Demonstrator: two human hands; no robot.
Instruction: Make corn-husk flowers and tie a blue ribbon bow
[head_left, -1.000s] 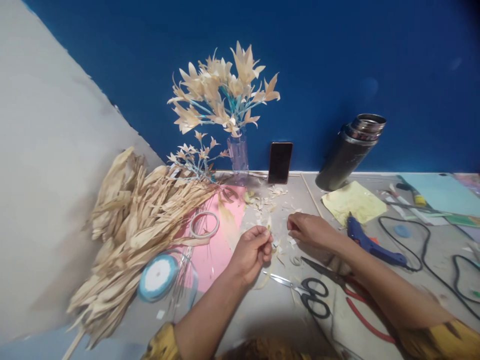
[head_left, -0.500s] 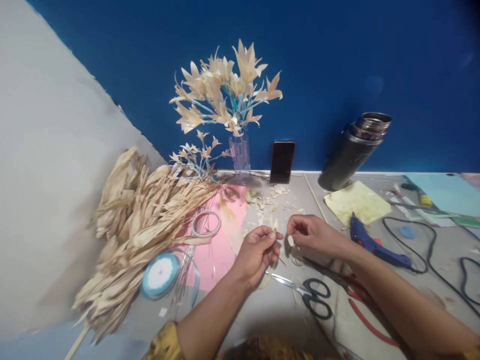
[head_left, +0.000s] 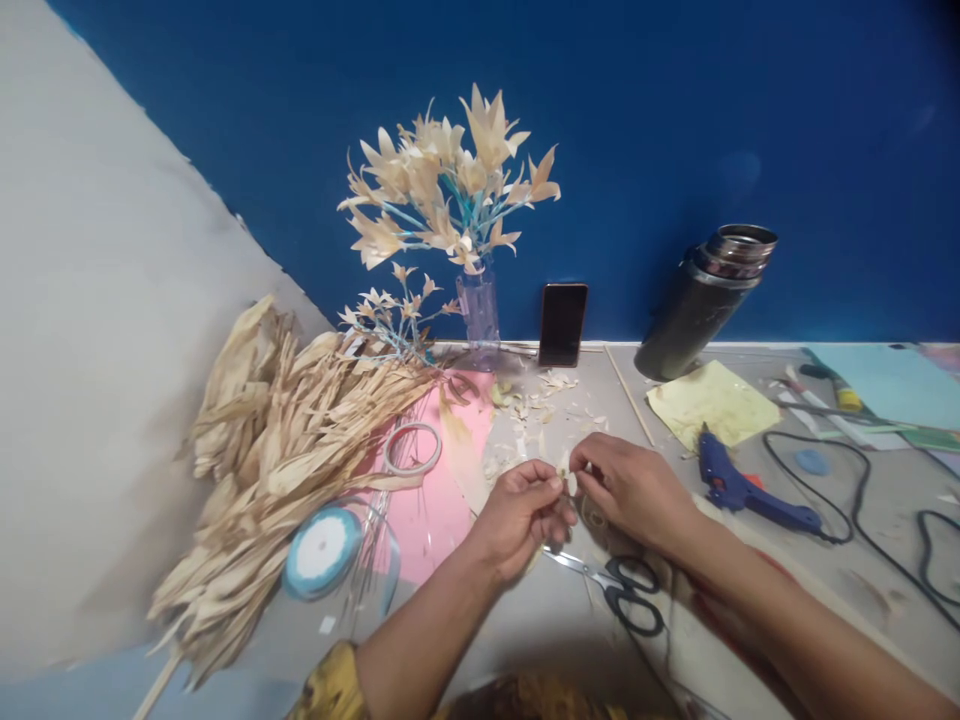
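My left hand (head_left: 521,515) and my right hand (head_left: 626,485) meet above the grey table (head_left: 525,620), fingertips pinched together on a small pale husk petal piece (head_left: 570,482). Both hands are closed in a pinch. Black-handled scissors (head_left: 619,590) lie on the table just below my hands. Small husk scraps (head_left: 536,405) are scattered behind them. A clear vase (head_left: 478,310) at the back holds a bunch of cream husk flowers (head_left: 450,185) on blue stems.
A heap of dried corn husks (head_left: 277,450) lies left, beside a blue ribbon spool (head_left: 320,552), a tape ring (head_left: 409,449) and pink paper (head_left: 435,500). A phone (head_left: 562,324) leans on the blue wall. Right: a steel flask (head_left: 701,300), yellow paper (head_left: 709,400), blue glue gun (head_left: 742,488), black cable (head_left: 885,520).
My right hand has moved left from the table to meet my left hand, and both now pinch the small husk piece together. My left hand shifted slightly right and down.
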